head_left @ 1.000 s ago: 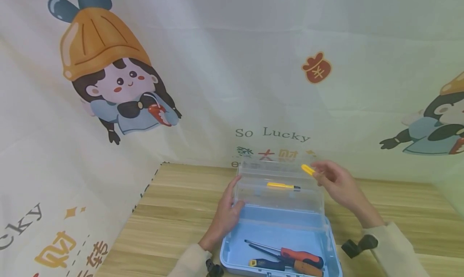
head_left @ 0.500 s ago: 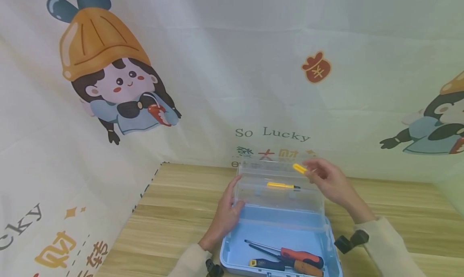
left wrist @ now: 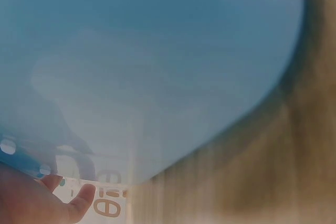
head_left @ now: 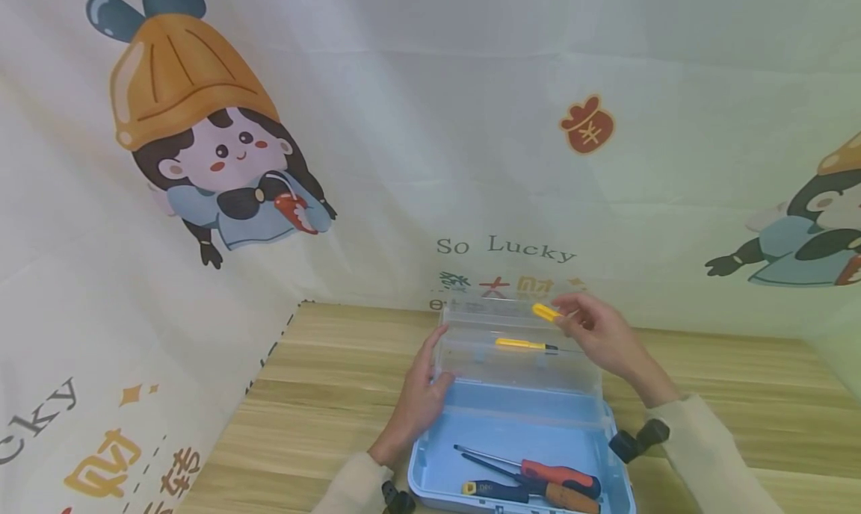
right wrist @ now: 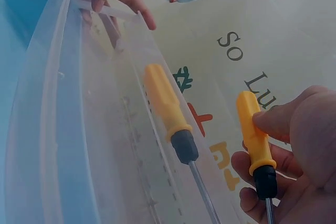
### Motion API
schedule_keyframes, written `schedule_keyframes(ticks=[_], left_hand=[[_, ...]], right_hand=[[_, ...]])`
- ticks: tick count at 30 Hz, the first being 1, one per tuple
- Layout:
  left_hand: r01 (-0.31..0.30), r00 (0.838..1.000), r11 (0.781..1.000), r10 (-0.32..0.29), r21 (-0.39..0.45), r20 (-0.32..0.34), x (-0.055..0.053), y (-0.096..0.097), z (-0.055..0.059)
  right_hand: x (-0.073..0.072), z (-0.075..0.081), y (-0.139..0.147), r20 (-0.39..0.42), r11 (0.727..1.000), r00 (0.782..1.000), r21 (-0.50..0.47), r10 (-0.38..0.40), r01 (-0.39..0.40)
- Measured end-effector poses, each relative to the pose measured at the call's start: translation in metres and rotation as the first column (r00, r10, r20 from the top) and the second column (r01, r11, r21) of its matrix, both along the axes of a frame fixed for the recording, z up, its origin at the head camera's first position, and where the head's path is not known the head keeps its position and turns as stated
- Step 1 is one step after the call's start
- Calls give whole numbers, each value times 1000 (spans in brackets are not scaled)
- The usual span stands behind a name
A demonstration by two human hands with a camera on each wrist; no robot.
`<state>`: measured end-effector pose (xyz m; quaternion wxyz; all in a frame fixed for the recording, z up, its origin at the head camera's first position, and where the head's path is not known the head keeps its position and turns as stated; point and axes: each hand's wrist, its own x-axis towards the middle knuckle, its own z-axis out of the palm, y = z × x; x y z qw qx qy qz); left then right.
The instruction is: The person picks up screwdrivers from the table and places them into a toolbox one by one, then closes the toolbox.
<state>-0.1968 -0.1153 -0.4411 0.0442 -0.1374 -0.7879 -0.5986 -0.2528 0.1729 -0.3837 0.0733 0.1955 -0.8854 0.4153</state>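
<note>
My right hand (head_left: pixel 602 336) pinches a yellow-handled screwdriver (head_left: pixel 545 313) above the far right of the raised clear lid (head_left: pixel 484 368). In the right wrist view, the thumb lies on the yellow handle (right wrist: pixel 252 124), with the metal shaft pointing down. A second yellow screwdriver (head_left: pixel 518 344) lies in the clear lid and shows through its wall. My left hand (head_left: pixel 420 391) grips the lid's left side, thumb in front. Below, the blue toolbox (head_left: pixel 437 439) contains a red-handled screwdriver (head_left: pixel 558 475), an orange-and-black-handled screwdriver (head_left: pixel 568 497) and a dark handle with a yellow end (head_left: pixel 494 489).
The toolbox stands on a wood-grain table (head_left: pixel 336 387) near its back edge. A printed cloth (head_left: pixel 403 125) hangs behind and along the left. Black wrist cameras (head_left: pixel 639 439) sit on both cuffs.
My right hand has moved left with the yellow screwdriver, from beyond the lid's right end to over the lid. The left hand and the toolbox have stayed in place.
</note>
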Motion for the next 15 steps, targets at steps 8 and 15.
schedule_keyframes(ticks=[8,15], left_hand=[[-7,1000,1000,7,-11,2,0,0,0],[-8,1000,1000,8,-14,-2,0,0,0]], right_hand=[[-2,2,-4,-4,999,999,4,31,-31],[-4,2,-10,-10,999,999,4,52,-52]])
